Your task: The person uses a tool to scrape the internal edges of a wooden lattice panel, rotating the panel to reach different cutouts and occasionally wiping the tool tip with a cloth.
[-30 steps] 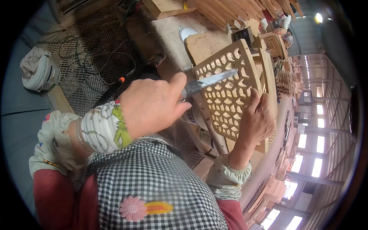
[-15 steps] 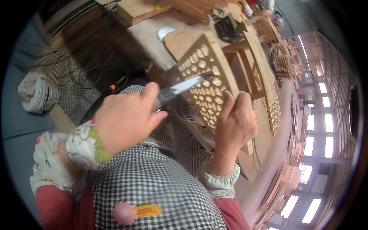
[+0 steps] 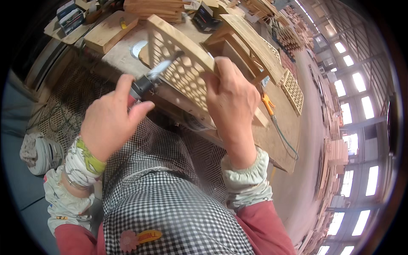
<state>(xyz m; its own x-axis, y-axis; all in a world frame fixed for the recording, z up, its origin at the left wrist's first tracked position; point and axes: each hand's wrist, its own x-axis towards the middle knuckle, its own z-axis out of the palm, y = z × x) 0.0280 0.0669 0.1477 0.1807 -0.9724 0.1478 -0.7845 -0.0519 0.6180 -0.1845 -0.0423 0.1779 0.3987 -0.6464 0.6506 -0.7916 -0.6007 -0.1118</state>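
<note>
My left hand [image 3: 111,120] grips the dark handle of a knife-like hand tool [image 3: 149,80] whose pale metal blade lies across a wooden lattice panel [image 3: 182,63] cut with many round and oval holes. My right hand [image 3: 231,100] clasps that panel's lower right edge and holds it tilted on the workbench [image 3: 276,127]. Both forearms wear printed sleeve covers. A black-and-white checked apron fills the lower middle of the view.
An orange-handled tool [image 3: 267,103] with a thin cord lies on the workbench right of my hand. A second lattice panel [image 3: 293,90] leans further right. Wooden blocks [image 3: 109,29] and stacked boards sit at the top. A shoe [image 3: 40,152] rests on patterned floor at left.
The view has tilted so the panel and bench sit higher and more centred. My left hand has slid the blade down the lattice while my right hand moved up onto the panel's edge.
</note>
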